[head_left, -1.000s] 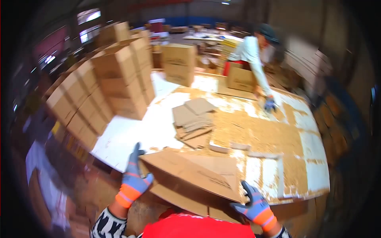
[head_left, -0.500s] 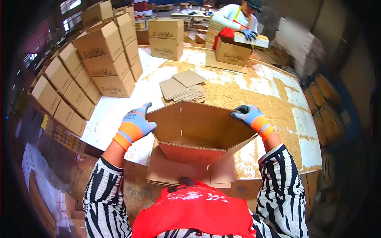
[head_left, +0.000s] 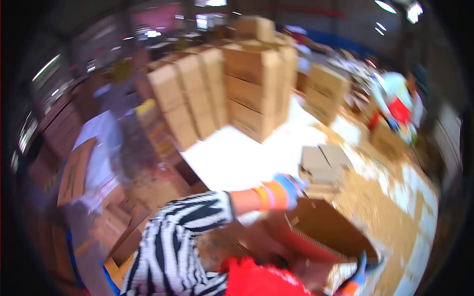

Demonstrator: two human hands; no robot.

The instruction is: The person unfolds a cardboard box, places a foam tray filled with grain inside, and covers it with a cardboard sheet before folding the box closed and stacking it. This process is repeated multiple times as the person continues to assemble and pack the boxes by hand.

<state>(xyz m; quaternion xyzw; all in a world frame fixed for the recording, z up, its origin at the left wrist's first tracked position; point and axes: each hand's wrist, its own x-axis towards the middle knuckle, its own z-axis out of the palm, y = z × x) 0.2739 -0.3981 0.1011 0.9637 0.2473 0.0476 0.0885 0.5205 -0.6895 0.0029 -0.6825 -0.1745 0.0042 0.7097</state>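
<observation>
An open brown cardboard box [head_left: 328,227] stands at the table's near edge, its top facing up and its rim tilted in view. My left hand [head_left: 286,191], in a blue-grey and orange glove, is at the box's far left corner; its fingers are blurred but look closed on the rim. My right hand [head_left: 356,278], gloved the same way, grips the near right corner, thumb raised along the wall. Flat cardboard lies under the box, partly hidden. Just beyond the box sits a pile of flat cardboard pieces [head_left: 323,165].
Stacked cardboard boxes [head_left: 247,93] line the table's [head_left: 232,153] far left side, with another stack [head_left: 326,93] farther right. A co-worker [head_left: 397,98] stands across the table by a box [head_left: 387,140]. Cartons and white sheeting [head_left: 101,143] lie at the left.
My view has swung left, so the table, box and co-worker appear farther right. Both hands stay by the box's rim. The picture is now blurred.
</observation>
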